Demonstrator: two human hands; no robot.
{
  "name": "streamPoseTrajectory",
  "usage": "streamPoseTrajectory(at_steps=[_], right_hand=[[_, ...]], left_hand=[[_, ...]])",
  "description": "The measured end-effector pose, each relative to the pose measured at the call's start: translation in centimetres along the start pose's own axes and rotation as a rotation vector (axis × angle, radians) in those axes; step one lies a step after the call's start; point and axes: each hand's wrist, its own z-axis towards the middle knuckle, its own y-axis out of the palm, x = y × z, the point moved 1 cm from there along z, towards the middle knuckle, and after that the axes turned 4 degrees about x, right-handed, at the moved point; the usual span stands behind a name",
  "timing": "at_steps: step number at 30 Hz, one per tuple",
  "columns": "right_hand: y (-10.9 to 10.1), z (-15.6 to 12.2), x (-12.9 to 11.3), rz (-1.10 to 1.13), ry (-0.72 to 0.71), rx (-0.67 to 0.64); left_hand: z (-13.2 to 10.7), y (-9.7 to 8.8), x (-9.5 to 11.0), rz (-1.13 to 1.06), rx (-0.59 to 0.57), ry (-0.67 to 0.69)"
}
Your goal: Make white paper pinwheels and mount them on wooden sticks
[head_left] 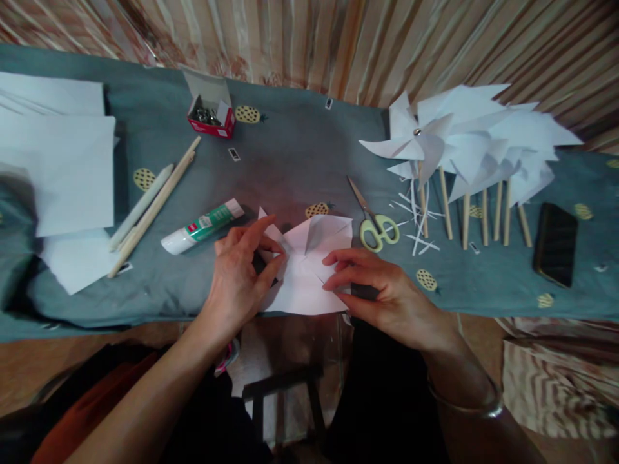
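A white square of cut paper (309,270) lies at the near edge of the grey cloth-covered table (290,148), with some corners folded toward its middle. My left hand (239,270) pinches the sheet's left corner, fingers curled over the fold. My right hand (382,287) rests on the sheet's right side, fingers together and pressing it flat. A green and white glue stick (203,225) lies just left of my left hand. Yellow-handled scissors (374,222) lie just beyond my right hand.
Several finished white paper pinwheels on wooden sticks (464,148) lie at the right, with paper slivers (418,222) beneath. A black phone (555,243) is at far right. Wooden sticks (155,206), white sheets (58,161) and a red box of pins (210,116) are at left.
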Motion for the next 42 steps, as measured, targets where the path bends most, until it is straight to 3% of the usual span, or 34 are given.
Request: streamPoseTrajectory(at_steps=[9, 18, 27, 42], right_hand=[[0.8, 0.6, -0.2, 0.138, 0.017, 0.042], [2.8, 1.7, -0.7, -0.084, 0.051, 0.273], [3.3, 2.1, -0.9, -0.241, 0.023, 0.287], [3.4, 2.4, -0.9, -0.274, 0.016, 0.271]], left_hand=[[0.0, 0.1, -0.2, 0.007, 0.016, 0.014], [0.0, 0.1, -0.1, 0.020, 0.015, 0.010], [0.0, 0.2, -0.2, 0.018, 0.014, 0.005], [0.0, 0.2, -0.1, 0.010, 0.025, 0.029]])
